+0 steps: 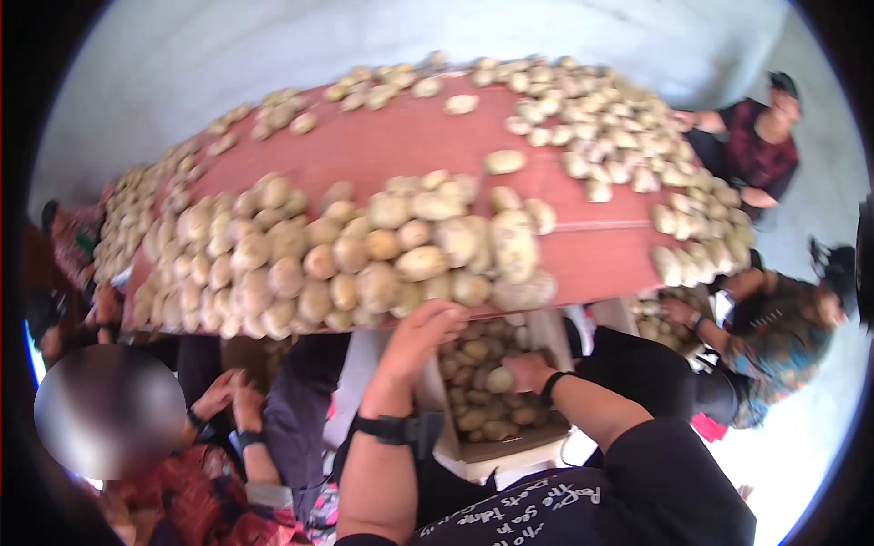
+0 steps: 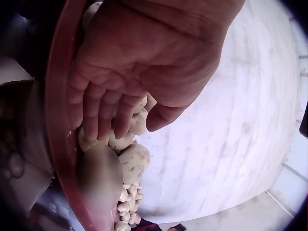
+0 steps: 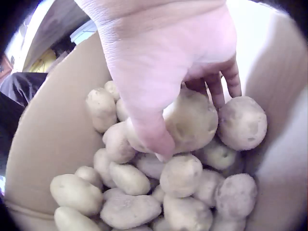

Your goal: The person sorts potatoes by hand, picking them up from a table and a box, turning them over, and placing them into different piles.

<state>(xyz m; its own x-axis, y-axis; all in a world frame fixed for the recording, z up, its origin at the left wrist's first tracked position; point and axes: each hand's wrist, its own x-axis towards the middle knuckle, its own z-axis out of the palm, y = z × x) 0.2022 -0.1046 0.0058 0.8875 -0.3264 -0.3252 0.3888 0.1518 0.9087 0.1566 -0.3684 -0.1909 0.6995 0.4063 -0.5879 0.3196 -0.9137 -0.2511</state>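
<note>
Potatoes [image 1: 378,287] lie heaped along the near edge of a red table [image 1: 364,150]. My left hand [image 1: 421,341] is at that edge beside the heap; in the left wrist view the left hand [image 2: 144,62] has its fingers extended over potatoes [image 2: 134,161], palm showing and nothing gripped. Below the table, my right hand [image 1: 528,373] is inside a cardboard box [image 1: 546,332] of potatoes. The right wrist view shows the right hand [image 3: 163,72] with thumb and fingers round a large potato [image 3: 192,120], above the other potatoes [image 3: 130,211] in the box.
More potatoes [image 1: 592,118] lie along the table's far side. A person [image 1: 760,150] stands at the far right, another [image 1: 783,337] reaches into a second box at the right, and a third [image 1: 200,491] is close on my left. Further people are at the far left.
</note>
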